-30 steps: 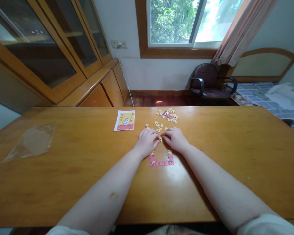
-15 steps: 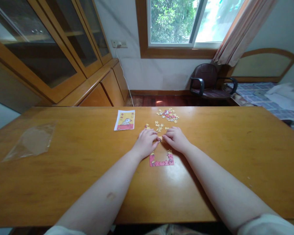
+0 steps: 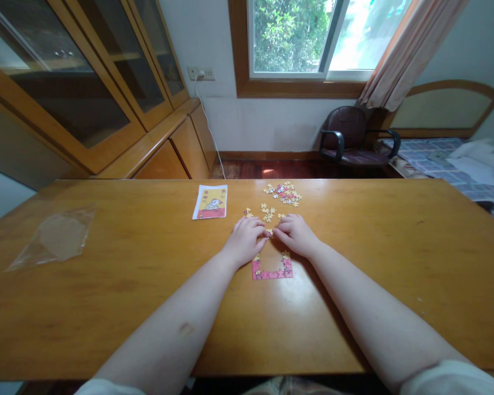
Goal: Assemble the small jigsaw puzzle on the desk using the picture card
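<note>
Between my two hands is a small yellow jigsaw puzzle piece (image 3: pixel 270 233) with a dark mark. My left hand (image 3: pixel 245 238) pinches its left side between thumb and finger. From the other side, my right hand (image 3: pixel 295 232) holds thumb and fingertips at its right edge. Just nearer to me lies a joined pink-and-yellow puzzle border (image 3: pixel 272 274), shaped like a U; my left hand covers part of its left arm. Loose yellow pieces (image 3: pixel 267 211) lie just beyond my hands, and a heap of mixed pieces (image 3: pixel 286 193) sits further back.
A picture card (image 3: pixel 211 202) with a white animal on yellow and pink lies left of the pieces. A clear plastic bag (image 3: pixel 53 236) rests at the left of the wooden table (image 3: pixel 140 296). Beyond the table stand a cabinet (image 3: pixel 156 153) and an armchair (image 3: pixel 349 137).
</note>
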### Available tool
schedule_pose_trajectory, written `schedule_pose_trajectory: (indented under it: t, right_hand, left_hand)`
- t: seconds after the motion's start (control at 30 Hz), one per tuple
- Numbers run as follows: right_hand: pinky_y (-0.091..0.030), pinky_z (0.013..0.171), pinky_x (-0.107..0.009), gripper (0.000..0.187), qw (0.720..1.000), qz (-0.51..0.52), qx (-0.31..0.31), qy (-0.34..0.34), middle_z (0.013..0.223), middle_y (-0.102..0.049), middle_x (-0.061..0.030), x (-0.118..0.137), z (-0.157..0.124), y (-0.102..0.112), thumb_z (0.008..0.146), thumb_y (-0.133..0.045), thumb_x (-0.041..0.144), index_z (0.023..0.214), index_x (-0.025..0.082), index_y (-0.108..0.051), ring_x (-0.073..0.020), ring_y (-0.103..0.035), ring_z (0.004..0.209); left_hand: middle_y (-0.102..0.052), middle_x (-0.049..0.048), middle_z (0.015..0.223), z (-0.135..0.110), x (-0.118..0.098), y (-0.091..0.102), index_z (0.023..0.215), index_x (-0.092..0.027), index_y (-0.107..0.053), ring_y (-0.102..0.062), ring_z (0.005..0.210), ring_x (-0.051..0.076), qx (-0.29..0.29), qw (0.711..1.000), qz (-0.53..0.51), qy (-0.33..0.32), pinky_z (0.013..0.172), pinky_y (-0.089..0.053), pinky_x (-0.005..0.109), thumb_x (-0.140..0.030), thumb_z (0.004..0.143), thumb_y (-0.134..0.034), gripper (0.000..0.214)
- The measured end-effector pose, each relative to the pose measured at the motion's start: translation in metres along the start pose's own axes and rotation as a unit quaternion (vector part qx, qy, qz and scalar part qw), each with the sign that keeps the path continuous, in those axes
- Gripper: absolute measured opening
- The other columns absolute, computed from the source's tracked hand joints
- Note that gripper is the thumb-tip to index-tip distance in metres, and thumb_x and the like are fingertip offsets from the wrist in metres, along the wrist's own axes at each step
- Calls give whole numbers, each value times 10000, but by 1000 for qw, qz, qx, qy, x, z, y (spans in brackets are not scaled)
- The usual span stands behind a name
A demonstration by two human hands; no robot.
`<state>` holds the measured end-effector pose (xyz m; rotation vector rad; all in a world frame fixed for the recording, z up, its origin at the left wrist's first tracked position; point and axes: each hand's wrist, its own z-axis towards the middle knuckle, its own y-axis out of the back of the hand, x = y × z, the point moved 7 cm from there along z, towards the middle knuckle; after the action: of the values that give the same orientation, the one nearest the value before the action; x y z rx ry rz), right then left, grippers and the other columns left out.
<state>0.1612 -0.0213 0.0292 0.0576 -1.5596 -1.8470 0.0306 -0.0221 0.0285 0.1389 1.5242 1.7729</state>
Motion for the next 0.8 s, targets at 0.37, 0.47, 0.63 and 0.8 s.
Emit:
schedule_pose_trajectory:
  t: [0.37, 0.47, 0.63, 0.8]
  right_hand:
    - [-327, 776, -317, 371, 1000, -1, 5, -4, 694, -633, -32, 0, 0, -1, 938, -472, 322, 665, 176, -676, -152, -508, 731]
    - [-328, 773, -314, 360, 1000, -2, 1, -4, 690, -635, -29, -1, 0, -1, 932, -487, 320, 662, 175, -676, -150, -510, 731]
    - [-330, 778, -311, 347, 1000, -5, 3, -1, 695, -641, -29, 0, 0, -2, 928, -497, 317, 668, 180, -682, -151, -518, 733]
    - [-336, 785, -315, 345, 1000, -9, 4, -6, 695, -640, -32, 1, 0, -1, 927, -498, 318, 670, 180, -682, -154, -527, 743]
  left_hand:
    - [-657, 40, 1062, 0, -1, 0, 835, -231, -687, -546, 1084, 215, 5, 1000, -1, -5, 1040, -374, 438, -262, 826, -582, 110]
    - [-658, 42, 1054, 0, -1, 0, 838, -231, -688, -545, 1082, 214, 7, 1000, -2, -6, 1040, -375, 436, -258, 825, -581, 111]
    - [-659, 41, 1059, 0, -1, 0, 844, -234, -687, -545, 1085, 216, 10, 1000, 1, -4, 1053, -358, 450, -264, 828, -581, 111]
    - [-658, 39, 1056, 0, 0, -1, 842, -238, -687, -547, 1084, 216, 7, 1000, 2, -2, 1055, -354, 457, -261, 831, -579, 111]
